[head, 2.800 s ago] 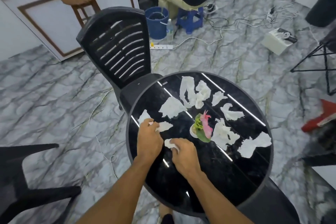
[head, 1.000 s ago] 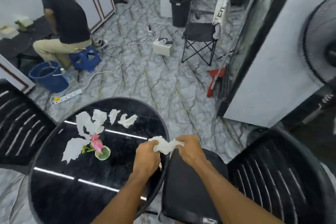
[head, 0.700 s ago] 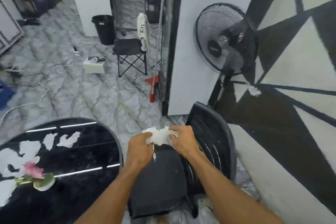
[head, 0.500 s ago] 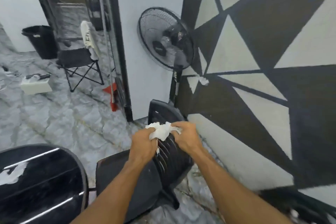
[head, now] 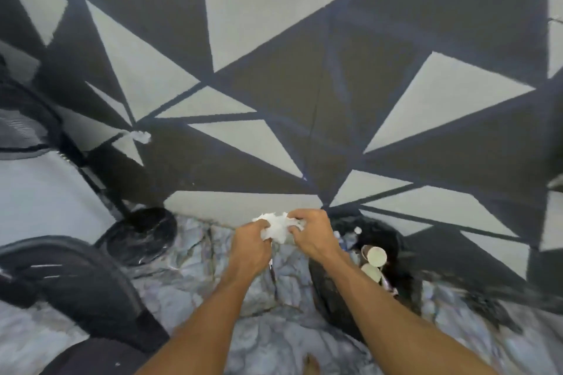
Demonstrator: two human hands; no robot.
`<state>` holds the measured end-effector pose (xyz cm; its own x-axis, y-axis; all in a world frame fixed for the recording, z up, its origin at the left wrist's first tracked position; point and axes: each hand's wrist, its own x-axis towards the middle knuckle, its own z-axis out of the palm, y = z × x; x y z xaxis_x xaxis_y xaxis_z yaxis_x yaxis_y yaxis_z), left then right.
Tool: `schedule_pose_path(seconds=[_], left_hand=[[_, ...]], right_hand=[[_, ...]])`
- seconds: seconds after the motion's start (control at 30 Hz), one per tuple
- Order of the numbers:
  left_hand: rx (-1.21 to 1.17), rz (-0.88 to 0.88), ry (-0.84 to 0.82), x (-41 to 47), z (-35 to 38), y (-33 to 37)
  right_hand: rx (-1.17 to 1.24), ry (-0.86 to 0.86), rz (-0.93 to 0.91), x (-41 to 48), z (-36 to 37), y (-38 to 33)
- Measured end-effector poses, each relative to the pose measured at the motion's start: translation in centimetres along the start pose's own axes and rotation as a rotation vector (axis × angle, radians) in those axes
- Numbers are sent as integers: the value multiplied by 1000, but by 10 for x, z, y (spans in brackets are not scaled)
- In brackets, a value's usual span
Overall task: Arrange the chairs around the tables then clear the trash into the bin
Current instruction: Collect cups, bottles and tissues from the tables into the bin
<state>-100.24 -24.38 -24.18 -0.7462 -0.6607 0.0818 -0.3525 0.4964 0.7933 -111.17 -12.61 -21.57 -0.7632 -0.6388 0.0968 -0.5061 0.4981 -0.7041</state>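
One crumpled wad of white paper trash (head: 278, 227) is held between two hands. The left hand (head: 249, 248) and the right hand (head: 310, 237) each have a grip clamped on it from opposite sides. The wad hangs over the marble floor (head: 195, 292), just left of one black bin (head: 326, 292) holding two paper cups (head: 374, 256). One black chair (head: 91, 292) stands at the lower left.

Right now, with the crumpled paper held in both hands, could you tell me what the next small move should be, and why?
Probably shift the crumpled paper to the right until it is over the bin, then let go. The left hand and right hand both grip it, but it hangs over the floor, left of the opening where cups lie.
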Motion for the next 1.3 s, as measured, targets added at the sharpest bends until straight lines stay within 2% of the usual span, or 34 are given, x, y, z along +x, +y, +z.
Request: schedule_pose_path(seconds=[0.2,0.43,0.67,0.77,0.93,1.17,1.3], left_hand=[[4,74,-255,37,118,51],[187,22,-487,64,247,87],[491,58,-583,76,334,99],[556,55,-645,80,361,103],[519,-23,-852,86,390,103],[448,-19,-813,89,389,110],[418,-17,-748,99,359,108]], right_hand=[[17,36,267,12,-57,118],[38,82,570,11,-100,243],[60,65,794,12,-112,335],[86,47,831,20,-110,360],[129,-20,905,22,-111,390],[105,-13,940,21,-123,402],[98,-38,818,40,-115,369]])
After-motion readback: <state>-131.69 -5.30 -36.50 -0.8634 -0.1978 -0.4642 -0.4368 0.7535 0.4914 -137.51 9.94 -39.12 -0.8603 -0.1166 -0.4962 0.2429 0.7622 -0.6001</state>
